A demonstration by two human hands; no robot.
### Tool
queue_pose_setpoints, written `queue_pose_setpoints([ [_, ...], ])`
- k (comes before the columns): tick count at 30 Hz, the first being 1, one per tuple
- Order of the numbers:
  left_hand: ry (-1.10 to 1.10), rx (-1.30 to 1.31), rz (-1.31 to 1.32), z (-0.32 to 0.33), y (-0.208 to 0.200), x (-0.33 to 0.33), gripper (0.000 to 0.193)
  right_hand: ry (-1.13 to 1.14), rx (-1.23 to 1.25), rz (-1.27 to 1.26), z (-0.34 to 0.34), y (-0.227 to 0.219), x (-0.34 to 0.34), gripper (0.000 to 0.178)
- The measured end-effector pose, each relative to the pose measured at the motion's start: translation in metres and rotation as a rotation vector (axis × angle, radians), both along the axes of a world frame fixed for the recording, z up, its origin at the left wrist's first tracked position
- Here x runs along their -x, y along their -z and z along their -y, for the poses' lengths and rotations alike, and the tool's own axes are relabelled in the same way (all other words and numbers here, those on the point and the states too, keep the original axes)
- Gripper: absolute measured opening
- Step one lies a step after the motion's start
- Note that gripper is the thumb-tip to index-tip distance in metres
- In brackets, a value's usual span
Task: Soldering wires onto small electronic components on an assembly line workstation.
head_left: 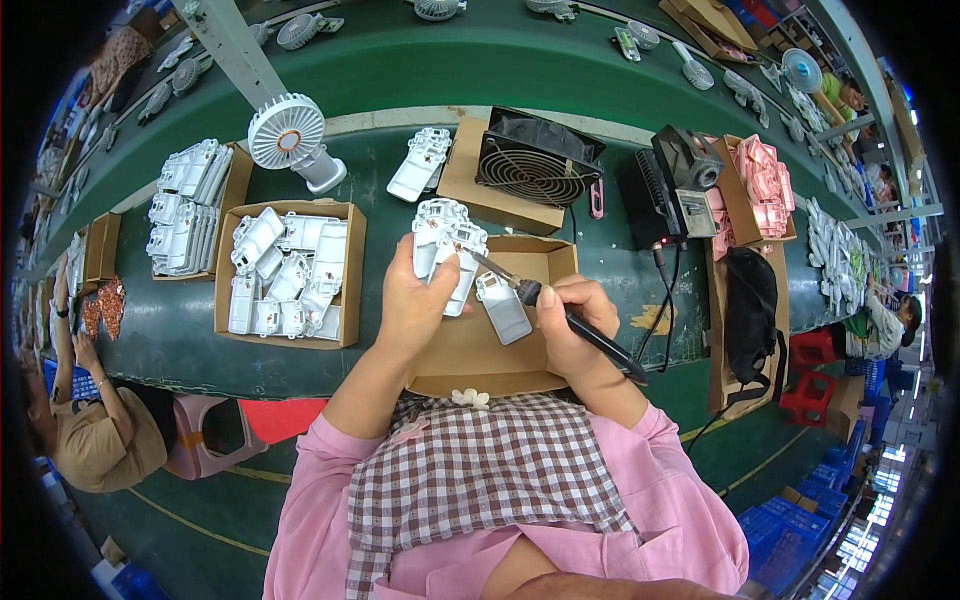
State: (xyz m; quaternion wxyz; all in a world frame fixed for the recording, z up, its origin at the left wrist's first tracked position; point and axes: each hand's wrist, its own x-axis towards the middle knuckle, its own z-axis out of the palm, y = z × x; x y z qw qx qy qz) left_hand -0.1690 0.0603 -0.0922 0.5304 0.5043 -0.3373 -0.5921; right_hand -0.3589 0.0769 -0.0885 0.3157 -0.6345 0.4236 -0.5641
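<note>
Over an open cardboard box (480,375), my left hand (412,300) is closed round white plastic fan housings (440,222) with small coppery parts; how many pieces it grips is hard to tell. My right hand (578,322) holds a soldering iron (600,341) by its black handle. The iron's metal tip points left and reaches the housing beside my left thumb; whether it touches is too small to make out. Another white housing (505,310) lies in the box under the iron. A further white housing (418,170) rests at the back of the bench.
White housings fill a carton (350,290) at left, near a standing white handheld fan (290,140). A black cooling fan (540,160) sits behind the box. The black soldering station (655,195), its cable, and a carton of pink parts (760,190) stand right. A co-worker (110,430) sits far left.
</note>
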Motion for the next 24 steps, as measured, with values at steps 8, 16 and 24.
queue_pose_setpoints([
  [8, 0.026, -0.01, 0.028, -0.0007, 0.0037, -0.001, 0.034, -0.028, -0.057, 0.049, -0.0003, 0.001, -0.0006, 0.015],
  [16, 0.034, -0.013, 0.063, -0.0013, 0.0061, -0.001, 0.035, -0.026, -0.046, 0.036, 0.0011, 0.0033, -0.0016, 0.016],
  [24, 0.044, -0.015, 0.059, -0.0016, 0.0033, -0.0012, 0.035, -0.019, -0.039, 0.023, 0.0017, 0.0029, -0.0027, 0.016],
])
